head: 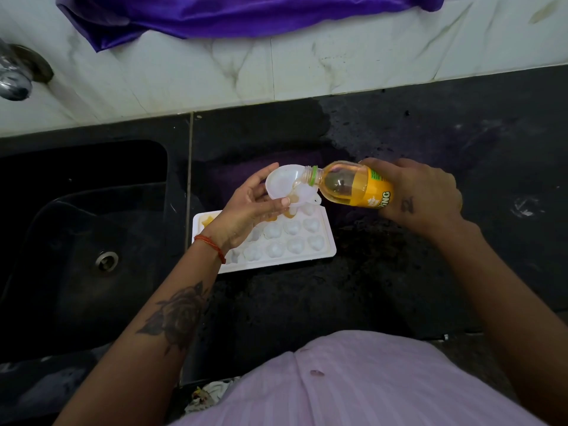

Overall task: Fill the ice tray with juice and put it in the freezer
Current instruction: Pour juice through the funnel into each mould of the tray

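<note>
Overhead, funnel (287, 186) in left grip (252, 204), above ice tray (325, 241)

White ice tray (325, 250), few cells amber. Translucent white funnel (284, 184). Juice bottle (353, 186): yellow label, green neck ring, amber liquid. Black speckled countertop (430, 133). Purple cloth (246, 13). White veined marble wall (184, 78). Red wrist thread (212, 245). Pale pink striped shirt (353, 385).

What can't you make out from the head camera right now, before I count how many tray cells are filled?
- Ice tray, head view: the left hand and funnel cover its left and far cells, so no fill count.
- Funnel spout: hidden under the hand; target cell unclear.
- Bottle label: wrapped by the right hand, only partly readable.
- Tap: cut by the left edge, blurred.
- Freezer: not in view.
</note>
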A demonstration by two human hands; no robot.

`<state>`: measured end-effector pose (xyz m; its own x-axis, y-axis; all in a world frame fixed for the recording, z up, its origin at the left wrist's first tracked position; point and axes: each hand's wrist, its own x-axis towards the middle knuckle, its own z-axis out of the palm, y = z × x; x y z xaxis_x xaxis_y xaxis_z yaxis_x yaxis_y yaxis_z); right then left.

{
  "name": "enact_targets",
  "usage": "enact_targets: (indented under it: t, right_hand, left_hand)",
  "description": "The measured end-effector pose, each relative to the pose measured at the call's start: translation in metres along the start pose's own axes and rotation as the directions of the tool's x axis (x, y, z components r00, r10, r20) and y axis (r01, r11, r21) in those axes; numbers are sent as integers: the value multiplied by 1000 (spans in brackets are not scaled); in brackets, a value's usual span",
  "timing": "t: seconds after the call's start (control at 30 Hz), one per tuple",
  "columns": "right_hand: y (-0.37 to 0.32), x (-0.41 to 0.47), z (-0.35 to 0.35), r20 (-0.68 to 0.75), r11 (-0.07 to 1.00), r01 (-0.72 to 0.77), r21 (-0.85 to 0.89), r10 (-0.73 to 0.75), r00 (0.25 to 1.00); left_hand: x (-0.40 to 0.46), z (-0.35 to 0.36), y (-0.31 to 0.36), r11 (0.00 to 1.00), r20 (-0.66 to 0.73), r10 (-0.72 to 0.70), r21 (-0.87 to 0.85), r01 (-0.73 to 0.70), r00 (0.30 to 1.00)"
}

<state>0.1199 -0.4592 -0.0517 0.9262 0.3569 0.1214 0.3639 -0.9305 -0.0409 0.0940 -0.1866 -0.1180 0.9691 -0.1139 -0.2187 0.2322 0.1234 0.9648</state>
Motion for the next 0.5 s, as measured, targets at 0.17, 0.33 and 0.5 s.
enact_targets:
  t: [0.17,0.33,0.5]
  right_hand:
    - [1,-2,3,20,992,-8,124,6,1000]
    - [6,-4,4,9,981,-49,187,48,999]
    - [12,-6,3,-7,983,-68,173,70,998]
  left_hand:
    - [1,-1,2,1000,10,1,-5,-1,1000]
    - [6,1,5,999,34,19,-39,-17,999]
    - [13,10,8,998,72,18,-57,-14,997]
